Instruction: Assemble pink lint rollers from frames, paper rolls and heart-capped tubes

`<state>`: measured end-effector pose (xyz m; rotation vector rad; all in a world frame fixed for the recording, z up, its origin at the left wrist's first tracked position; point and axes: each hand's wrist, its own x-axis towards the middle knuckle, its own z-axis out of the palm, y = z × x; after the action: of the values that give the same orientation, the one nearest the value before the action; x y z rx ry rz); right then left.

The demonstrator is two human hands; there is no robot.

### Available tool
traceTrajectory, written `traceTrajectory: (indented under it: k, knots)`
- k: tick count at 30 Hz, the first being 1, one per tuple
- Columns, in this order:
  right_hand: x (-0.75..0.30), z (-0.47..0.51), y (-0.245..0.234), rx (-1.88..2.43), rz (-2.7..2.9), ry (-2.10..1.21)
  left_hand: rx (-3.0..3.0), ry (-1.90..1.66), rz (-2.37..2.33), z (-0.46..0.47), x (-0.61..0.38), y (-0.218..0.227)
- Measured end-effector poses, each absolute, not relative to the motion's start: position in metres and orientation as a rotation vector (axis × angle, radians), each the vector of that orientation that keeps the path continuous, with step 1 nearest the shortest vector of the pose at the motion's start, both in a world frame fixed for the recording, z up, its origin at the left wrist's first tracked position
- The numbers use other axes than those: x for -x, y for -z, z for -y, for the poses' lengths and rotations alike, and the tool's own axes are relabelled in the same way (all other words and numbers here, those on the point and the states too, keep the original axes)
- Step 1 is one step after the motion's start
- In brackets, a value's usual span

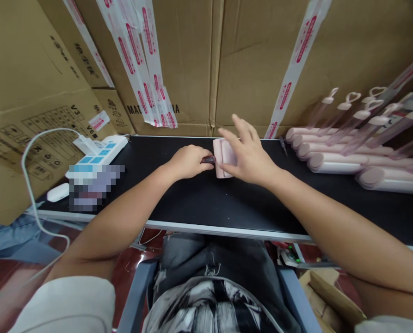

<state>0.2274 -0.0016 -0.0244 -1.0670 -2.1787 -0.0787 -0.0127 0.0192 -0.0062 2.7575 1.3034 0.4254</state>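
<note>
In the middle of the black tabletop [192,199] a short pale-pink rounded case [223,159] sits, with a dark seam line across it. My left hand [189,162] is closed around a tool with a dark handle [208,159], whose tip points right at the case; its kind cannot be made out. On the other side is my right hand [249,155], fingers spread and raised, its thumb against or just in front of the case. Whether that thumb presses on it is not clear.
Several pink cylindrical devices with heart-shaped loops [354,159] lie at the right. A small thin tool [283,145] lies near the back edge. At left are a power strip [112,145], a white case [58,192] and a blurred-out object [93,187]. Cardboard [255,60] walls the back.
</note>
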Motion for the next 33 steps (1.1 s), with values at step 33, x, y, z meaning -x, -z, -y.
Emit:
traceTrajectory:
  k: [33]
  knots:
    - [-0.469, 0.066, 0.086, 1.771, 1.483, 0.404, -2.809, -1.15, -1.079, -0.018, 0.01, 0.016]
